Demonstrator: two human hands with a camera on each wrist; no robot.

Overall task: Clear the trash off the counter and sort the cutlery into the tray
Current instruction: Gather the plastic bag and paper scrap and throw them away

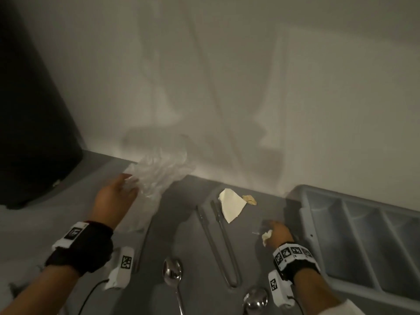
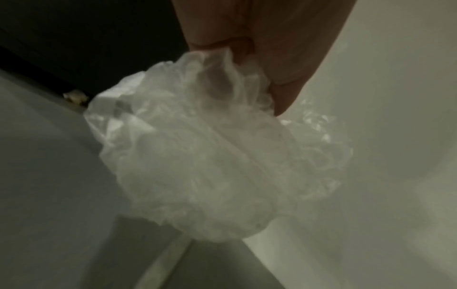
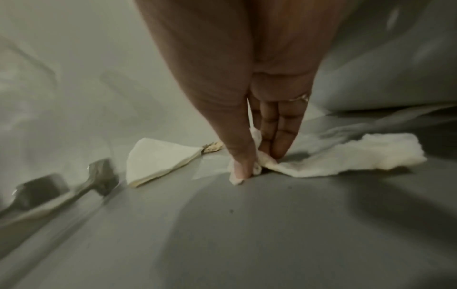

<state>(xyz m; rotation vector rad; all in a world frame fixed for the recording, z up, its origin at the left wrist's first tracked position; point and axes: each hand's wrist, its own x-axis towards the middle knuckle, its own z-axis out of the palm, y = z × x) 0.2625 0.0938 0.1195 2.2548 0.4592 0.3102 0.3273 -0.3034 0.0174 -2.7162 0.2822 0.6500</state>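
Observation:
My left hand (image 1: pixel 113 196) grips a crumpled clear plastic bag (image 1: pixel 156 176) above the grey counter (image 1: pixel 186 228), near the wall; in the left wrist view the fingers (image 2: pixel 284 82) curl round the bag (image 2: pixel 210 156). My right hand (image 1: pixel 276 231) pinches a strip of white tissue (image 3: pixel 333 158) against the counter beside the grey cutlery tray (image 1: pixel 363 244); thumb and fingertips (image 3: pixel 243 168) press its end. A folded cream paper (image 1: pixel 231 203) and a small brown scrap (image 1: pixel 250 199) lie near the wall. Tongs (image 1: pixel 218 242) and two spoons (image 1: pixel 173 276) (image 1: pixel 255 300) lie on the counter.
A large black bin (image 1: pixel 34 123) stands at the left against the white wall (image 1: pixel 250 87). A slim metal utensil (image 1: pixel 144 244) lies beside my left wrist. The tray's compartments look bare.

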